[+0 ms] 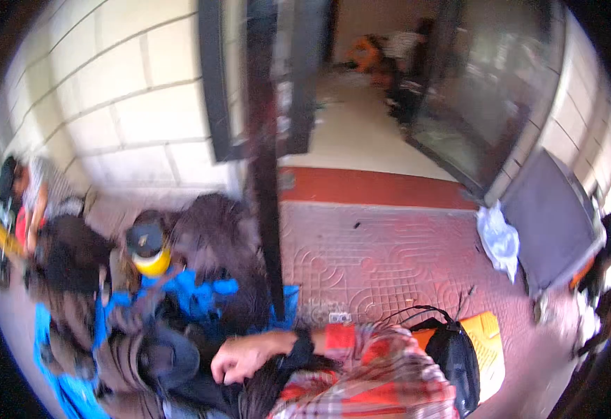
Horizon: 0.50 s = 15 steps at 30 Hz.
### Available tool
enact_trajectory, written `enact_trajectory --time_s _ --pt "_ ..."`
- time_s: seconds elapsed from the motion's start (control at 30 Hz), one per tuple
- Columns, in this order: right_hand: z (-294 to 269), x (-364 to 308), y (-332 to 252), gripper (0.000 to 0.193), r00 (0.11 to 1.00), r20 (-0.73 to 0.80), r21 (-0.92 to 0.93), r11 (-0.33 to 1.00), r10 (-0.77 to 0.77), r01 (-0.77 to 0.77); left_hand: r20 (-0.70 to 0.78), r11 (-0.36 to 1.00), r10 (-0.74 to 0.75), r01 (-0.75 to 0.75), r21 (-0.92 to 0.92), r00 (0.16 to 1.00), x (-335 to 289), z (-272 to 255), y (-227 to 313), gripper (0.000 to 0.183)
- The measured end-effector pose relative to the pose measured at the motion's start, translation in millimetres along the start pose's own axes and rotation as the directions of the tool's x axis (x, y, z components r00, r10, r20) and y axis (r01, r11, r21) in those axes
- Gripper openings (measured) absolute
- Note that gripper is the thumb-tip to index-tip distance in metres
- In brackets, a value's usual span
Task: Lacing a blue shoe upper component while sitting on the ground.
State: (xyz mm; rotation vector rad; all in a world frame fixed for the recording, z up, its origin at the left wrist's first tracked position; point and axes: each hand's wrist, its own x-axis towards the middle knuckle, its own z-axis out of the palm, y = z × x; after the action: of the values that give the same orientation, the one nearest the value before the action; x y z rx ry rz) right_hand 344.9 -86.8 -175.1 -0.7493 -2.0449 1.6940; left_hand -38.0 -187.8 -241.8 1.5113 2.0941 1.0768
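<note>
A: What's nearest the hand?
B: A dark cloth (267,387), low in the middle, just under the right hand (239,357).
A: Is it gripping it?
B: I can't tell; the fingers curl downward, and blur hides whether they pinch anything. The left hand is out of view.
A: What's on that arm?
B: A black wristband (298,348) and a red-and-white plaid sleeve (382,373).
A: And around it?
B: Left, a blue sheet (204,295) lies beneath people sitting close by, with a yellow-and-black rounded thing (150,253) among them. Right, a black bag (455,359) sits against a yellow-orange item (485,346).
A: Farther out?
B: A white plastic bag (497,241) beside a grey panel (550,216), near an open doorway with a red sill (382,187).
</note>
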Motion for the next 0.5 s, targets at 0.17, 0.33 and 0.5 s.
enact_trajectory --time_s 0.17,0.33,0.5 --pt "1.0 9.8 26.9 0.020 0.970 -0.230 -0.203 0.970 0.086 -0.134 0.194 0.989 0.069 -0.092 0.112 0.979 44.6 62.9 38.2 0.013" --pt "42.8 106.4 30.6 0.021 0.973 0.013 -0.233 0.947 0.230 -0.221 0.010 0.951 0.273 -0.271 0.149 0.962 5.7 80.3 1.3 0.004" --pt "89.9 173.2 61.9 0.020 0.991 0.127 -0.378 0.926 0.050 0.002 0.039 0.955 0.137 -0.142 0.259 0.990 -10.8 73.0 -6.7 0.007"
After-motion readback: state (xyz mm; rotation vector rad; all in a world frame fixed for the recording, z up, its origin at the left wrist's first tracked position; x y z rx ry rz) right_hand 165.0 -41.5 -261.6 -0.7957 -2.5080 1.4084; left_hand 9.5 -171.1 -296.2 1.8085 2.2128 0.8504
